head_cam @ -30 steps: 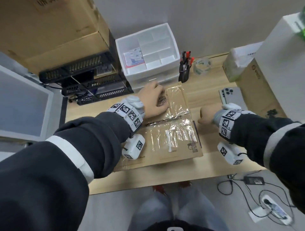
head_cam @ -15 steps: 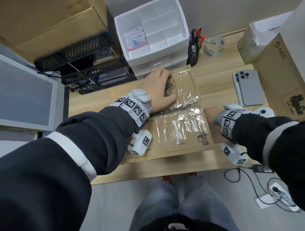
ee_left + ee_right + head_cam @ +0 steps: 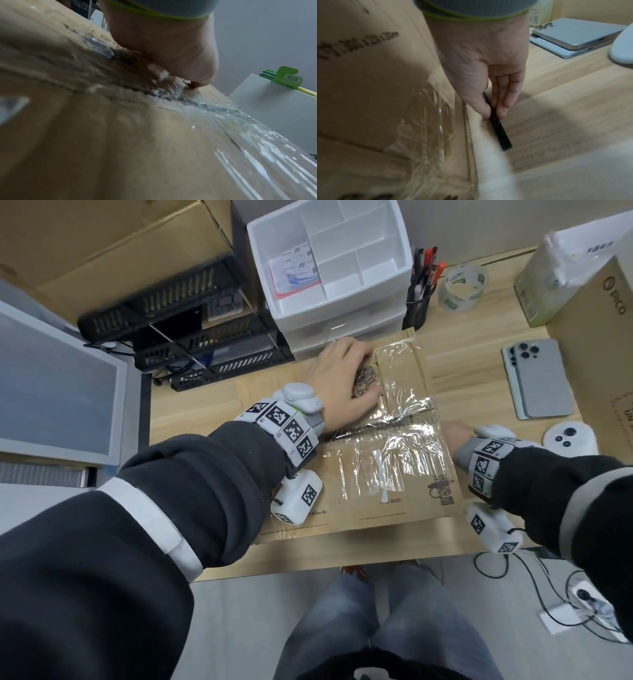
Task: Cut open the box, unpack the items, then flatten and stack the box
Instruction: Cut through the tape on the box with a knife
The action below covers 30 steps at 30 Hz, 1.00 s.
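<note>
The box is lying flat on the counter, taped face up. The left hand is pressing on the box's far end, fingers spread — its grip holding nothing. At the box's right edge, the right hand is pinching a thin black cutter.

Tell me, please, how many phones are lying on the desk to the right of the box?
2, stacked: the upper phone lies camera-side up on the lower phone, on the desk beyond the right hand. None others show.
</note>
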Tool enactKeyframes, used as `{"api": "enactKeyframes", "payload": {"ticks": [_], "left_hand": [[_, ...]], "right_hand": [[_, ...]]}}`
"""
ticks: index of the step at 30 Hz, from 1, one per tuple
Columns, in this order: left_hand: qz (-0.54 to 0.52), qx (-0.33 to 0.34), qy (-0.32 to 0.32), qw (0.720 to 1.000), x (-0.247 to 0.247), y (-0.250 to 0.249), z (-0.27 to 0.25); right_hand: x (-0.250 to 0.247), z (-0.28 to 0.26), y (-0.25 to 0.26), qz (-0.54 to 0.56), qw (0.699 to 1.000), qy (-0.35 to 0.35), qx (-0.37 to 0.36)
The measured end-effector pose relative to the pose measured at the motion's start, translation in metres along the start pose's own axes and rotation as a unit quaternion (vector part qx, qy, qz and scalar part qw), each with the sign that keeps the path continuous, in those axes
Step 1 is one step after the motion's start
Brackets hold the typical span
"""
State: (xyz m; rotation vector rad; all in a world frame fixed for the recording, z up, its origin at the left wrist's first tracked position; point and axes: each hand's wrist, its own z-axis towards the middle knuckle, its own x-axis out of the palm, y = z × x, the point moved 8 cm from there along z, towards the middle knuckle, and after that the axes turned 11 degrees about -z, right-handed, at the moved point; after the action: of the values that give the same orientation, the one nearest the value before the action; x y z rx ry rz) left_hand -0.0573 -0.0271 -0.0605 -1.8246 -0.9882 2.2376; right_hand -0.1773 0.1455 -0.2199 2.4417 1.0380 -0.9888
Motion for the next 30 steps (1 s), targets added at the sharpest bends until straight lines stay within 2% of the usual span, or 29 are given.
{"api": "enactKeyframes", "payload": {"ticks": [9,16,19,21,24,27,30], "left_hand": [[-0.028,0.014,0.037,0.999,0.001,0.004,0.001],[-0.014,0.017,0.065,0.998,-0.003,0.007,-0.001],[0.046,0.019,0.109,0.993,-0.013,0.014,-0.007],[0.053,-0.003,0.137,0.989,-0.018,0.022,-0.014],[0.036,-0.041,0.123,0.991,-0.04,0.03,-0.027],[0.07,-0.061,0.14,0.986,-0.056,0.042,-0.044],[0.101,-0.056,0.176,0.978,-0.064,0.054,-0.069]], "right_hand": [[0.006,0.009,-0.004,0.023,0.999,-0.021,-0.007],[-0.004,-0.007,-0.011,-0.03,0.999,-0.011,0.005],[-0.035,-0.024,-0.021,-0.019,0.999,-0.027,0.013],[-0.056,-0.027,-0.028,-0.005,1.0,-0.03,0.003],[-0.105,-0.04,-0.036,0.063,0.995,-0.07,-0.021],[-0.161,-0.061,-0.034,0.196,0.967,-0.151,-0.062],[-0.202,-0.085,-0.008,0.249,0.939,-0.197,-0.131]]}}
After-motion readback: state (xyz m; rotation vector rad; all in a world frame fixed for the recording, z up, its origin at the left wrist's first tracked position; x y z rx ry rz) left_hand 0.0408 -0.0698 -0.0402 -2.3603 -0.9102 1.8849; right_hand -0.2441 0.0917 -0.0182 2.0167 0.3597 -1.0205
